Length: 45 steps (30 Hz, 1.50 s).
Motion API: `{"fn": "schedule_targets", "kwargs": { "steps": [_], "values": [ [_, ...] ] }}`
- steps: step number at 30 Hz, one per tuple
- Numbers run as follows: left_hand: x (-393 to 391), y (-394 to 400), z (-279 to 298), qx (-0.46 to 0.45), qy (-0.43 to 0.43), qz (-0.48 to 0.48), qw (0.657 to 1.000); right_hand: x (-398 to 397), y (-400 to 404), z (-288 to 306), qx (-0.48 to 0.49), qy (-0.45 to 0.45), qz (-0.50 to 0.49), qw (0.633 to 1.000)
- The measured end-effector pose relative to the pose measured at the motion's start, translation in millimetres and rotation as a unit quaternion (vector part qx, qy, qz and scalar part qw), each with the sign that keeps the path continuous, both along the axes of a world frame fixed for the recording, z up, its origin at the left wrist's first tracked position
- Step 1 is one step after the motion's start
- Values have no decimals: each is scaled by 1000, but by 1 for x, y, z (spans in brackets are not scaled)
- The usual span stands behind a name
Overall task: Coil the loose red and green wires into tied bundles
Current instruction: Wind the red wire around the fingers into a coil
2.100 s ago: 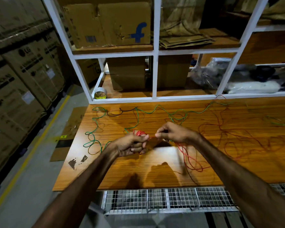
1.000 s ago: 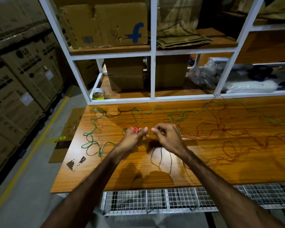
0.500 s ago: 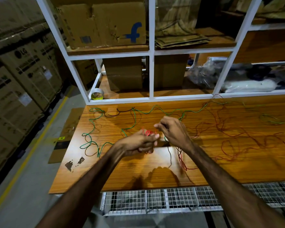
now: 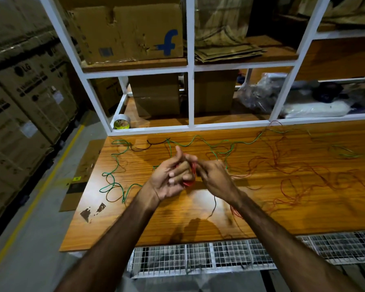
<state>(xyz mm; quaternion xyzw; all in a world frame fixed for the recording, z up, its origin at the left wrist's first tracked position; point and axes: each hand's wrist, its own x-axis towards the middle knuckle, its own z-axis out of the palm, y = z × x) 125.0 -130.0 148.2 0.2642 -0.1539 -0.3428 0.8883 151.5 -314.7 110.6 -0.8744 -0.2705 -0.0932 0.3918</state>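
Over the middle of the wooden table [image 4: 135,224], my left hand [image 4: 171,178] holds a small coil of red wire [image 4: 189,182], palm turned up, thumb raised. My right hand [image 4: 214,175] sits right beside it and pinches the red wire at the coil. The loose red wire [image 4: 303,180] trails from my right hand and spreads in tangled loops over the table's right half. A green wire [image 4: 198,140] snakes along the far edge and loops down at the left [image 4: 112,182]. A short black wire [image 4: 154,143] lies at the back left.
A white shelf frame [image 4: 191,89] stands behind the table with cardboard boxes [image 4: 126,32], plastic bags [image 4: 259,95] and a tape roll [image 4: 121,123]. Stacked cartons [image 4: 25,106] line the left aisle. A wire mesh rack [image 4: 219,256] sits under the near edge.
My left hand has turned palm up with the red coil and risen slightly. My right hand has moved in against it, bringing the red wire round the coil.
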Motion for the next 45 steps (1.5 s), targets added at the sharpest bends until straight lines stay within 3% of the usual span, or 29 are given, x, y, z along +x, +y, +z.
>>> {"fn": "schedule_targets", "kwargs": {
  "steps": [4, 9, 11, 13, 17, 23, 25, 30, 33, 41, 45],
  "values": [
    [12, 6, 4, -16, 44, 121, 992, -14, 2, -15, -112, 77, 23, 990],
    [31, 2, -3, 12, 117, 305, 945, -24, 10, -5, -187, 89, 53, 977],
    [36, -4, -8, 78, 108, 367, 920, -25, 15, -1, -210, 81, 59, 973],
    [33, -11, -13, 222, 44, 410, 884, -22, 16, 1, -229, 54, 59, 970],
    [22, -14, -21, 462, -75, 400, 788, -12, 5, 11, -257, 9, 49, 965],
    [6, -12, -18, 591, -257, 258, 720, 4, -8, 33, -288, -116, 54, 949],
    [8, -5, -20, 590, -279, 199, 731, 6, -12, 39, -268, -140, 77, 950],
    [3, 4, -21, 453, -168, -13, 875, 6, -14, 31, -272, -230, 43, 933],
    [-3, 11, -20, 361, -106, -95, 922, 2, -11, 28, -260, -257, 12, 930],
    [-19, 11, -31, 168, -19, -152, 974, -13, 0, 15, -194, -260, -10, 946],
    [-20, 7, -19, 39, -17, -111, 993, -16, -1, 2, -169, -176, -25, 970]
  ]
}}
